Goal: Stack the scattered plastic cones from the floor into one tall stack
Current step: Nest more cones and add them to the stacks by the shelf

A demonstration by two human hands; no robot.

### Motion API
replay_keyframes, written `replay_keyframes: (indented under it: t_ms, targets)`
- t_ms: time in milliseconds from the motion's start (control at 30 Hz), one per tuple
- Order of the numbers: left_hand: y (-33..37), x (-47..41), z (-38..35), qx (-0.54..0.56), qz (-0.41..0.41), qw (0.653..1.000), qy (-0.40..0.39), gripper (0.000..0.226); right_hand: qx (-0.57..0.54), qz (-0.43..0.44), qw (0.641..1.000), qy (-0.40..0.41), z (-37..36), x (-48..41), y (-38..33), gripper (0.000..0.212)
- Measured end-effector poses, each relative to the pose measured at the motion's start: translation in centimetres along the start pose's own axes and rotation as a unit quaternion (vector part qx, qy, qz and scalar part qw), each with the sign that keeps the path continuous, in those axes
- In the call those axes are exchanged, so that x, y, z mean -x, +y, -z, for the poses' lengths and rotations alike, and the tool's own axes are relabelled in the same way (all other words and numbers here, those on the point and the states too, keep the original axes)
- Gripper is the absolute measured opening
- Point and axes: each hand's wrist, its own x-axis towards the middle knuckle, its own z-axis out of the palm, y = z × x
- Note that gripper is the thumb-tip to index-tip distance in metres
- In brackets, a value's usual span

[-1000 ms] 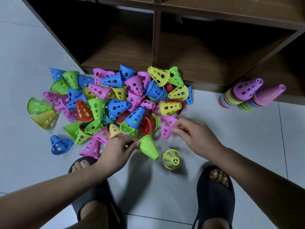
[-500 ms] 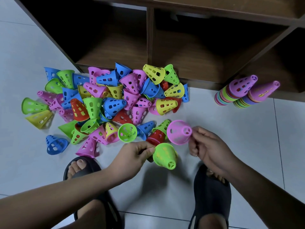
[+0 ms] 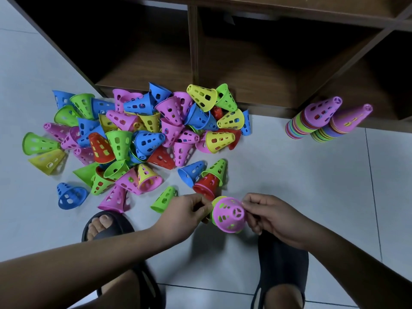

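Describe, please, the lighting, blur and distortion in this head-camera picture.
Head view: soft, even light on the tiled floor; the wooden shelf bays sink into darkness; a faint shadow lies beneath left hand and right hand; the pink cone between them is fairly sharp; wide-angle distortion splays the shelf edges.

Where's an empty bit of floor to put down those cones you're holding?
Biggest bare floor: right of the right hand, which pinches the pink cone, in front of the two stacks by the shelf. A free strip also runs between the pile and those stacks. Crowded: the pile, and the loose cones just above the left hand, which pinches the green cone.
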Motion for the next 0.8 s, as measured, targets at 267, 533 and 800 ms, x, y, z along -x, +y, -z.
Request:
replay_keyframes:
  t_ms: [267,533,800]
  targets:
    - [-1.1,0.1,0.6,0.023,0.016,0.999,-0.017,0.006,0.19,-0.004,0.981,0.034,0.2,-0.6,1.1,0.024]
    - [-3.7,0.3,3.1,-0.119,-0.066,0.988,0.068,0.01,0.253,0.028,0.953,0.165,0.6,-2.1,0.9,0.009]
    - [-6.7,0.2,7.1,-0.265,-0.129,0.942,0.163,0.023,0.366,0.076,0.906,0.198,-1.2,-6.2,-1.1,0.013]
